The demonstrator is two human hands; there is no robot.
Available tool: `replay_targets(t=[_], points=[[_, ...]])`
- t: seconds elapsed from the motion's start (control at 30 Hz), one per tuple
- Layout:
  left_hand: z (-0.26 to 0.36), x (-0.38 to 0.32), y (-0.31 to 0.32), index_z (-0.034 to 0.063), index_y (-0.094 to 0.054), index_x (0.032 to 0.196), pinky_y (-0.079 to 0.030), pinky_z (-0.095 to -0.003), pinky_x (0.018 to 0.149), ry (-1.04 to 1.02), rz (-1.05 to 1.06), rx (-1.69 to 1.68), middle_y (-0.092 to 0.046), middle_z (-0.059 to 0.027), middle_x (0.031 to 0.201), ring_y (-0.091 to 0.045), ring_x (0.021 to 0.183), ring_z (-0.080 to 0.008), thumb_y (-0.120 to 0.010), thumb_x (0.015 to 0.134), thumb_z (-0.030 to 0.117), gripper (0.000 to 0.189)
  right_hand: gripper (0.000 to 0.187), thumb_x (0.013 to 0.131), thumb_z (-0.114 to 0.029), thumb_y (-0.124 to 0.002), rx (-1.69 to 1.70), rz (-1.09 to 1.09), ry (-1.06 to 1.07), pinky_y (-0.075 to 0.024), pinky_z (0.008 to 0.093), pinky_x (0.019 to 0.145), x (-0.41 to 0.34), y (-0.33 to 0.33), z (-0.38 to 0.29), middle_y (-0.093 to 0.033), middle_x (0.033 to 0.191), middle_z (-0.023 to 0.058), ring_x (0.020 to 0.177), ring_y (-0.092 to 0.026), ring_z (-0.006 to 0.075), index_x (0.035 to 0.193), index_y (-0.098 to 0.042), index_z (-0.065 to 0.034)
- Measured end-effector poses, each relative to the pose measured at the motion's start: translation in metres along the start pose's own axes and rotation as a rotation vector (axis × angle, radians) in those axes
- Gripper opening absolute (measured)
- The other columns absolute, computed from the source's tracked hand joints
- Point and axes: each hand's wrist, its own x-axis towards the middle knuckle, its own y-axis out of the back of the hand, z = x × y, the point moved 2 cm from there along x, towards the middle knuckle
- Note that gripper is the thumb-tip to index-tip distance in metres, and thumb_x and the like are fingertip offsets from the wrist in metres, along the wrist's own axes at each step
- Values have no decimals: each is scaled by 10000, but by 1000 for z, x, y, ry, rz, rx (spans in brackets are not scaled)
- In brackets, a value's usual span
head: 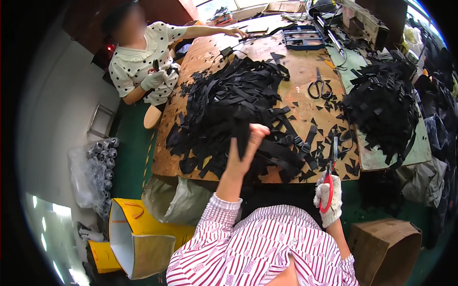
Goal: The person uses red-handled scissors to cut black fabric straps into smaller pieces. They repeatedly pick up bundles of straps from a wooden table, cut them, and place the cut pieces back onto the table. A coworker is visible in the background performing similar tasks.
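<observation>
My bare left hand (245,146) is over the near side of a large heap of black webbing straps (232,93), fingers spread; whether a strap lies between the fingers I cannot tell. A white knitted glove covers my right hand (327,200), which is closed around the red handles of a pair of scissors (332,157). Their blades point away from me, over the table's near edge. Black plastic buckles (302,144) on straps lie between my hands. Small black cut scraps (336,105) are scattered on the wooden table (300,93), around a second, black-handled pair of scissors (319,87).
A co-worker (146,57) stands at the left table edge, one gloved hand holding a tool. Another strap heap (383,103) lies on the green board at right. A blue tray (303,37) is at the back. Yellow bags (154,246) and a cardboard box (384,246) flank me.
</observation>
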Motion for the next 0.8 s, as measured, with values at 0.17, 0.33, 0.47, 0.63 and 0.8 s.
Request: replay_targets(t=[0.17,0.33,0.47,0.63,0.8], points=[[36,47,66,70,-500,848,-408,-250,586,-76,225,-414,-492,-2,667,-440,544,-109,-550,928,224,181,255,813,-58,-533,-45,44,-18,-420,214,345,1,4,2,-479,794,35,456,-463,96,1044,-423,-52],[63,100,82,18,-571,1013,-453,-254,675,-169,289,308,-599,-46,891,-563,732,-125,-595,862,103,175,240,822,-79,-537,-32,66,-42,-411,220,340,5,4,3,-475,762,36,429,-447,98,1027,-414,-49],[26,145,53,11,-609,1043,-480,-373,802,-260,-92,1041,-639,-188,953,-620,903,-320,-519,735,-50,327,242,843,-118,-561,-36,44,-12,-411,214,360,5,-1,1,-475,752,37,430,-447,94,1021,-410,-52],[-105,177,26,18,-628,989,-468,-421,840,-52,-407,1223,-620,-213,985,-590,962,-356,-486,741,-5,287,266,840,-136,-530,-184,33,-60,-378,198,352,6,1,2,-484,785,27,433,-438,78,1070,-428,-53],[-184,199,-2,33,-642,978,-469,-380,857,-105,-587,1147,-606,-184,1002,-578,995,-334,-498,756,-7,266,254,831,-109,-518,-187,98,-84,-390,213,357,15,5,4,-476,743,32,431,-440,93,1058,-419,-51]])
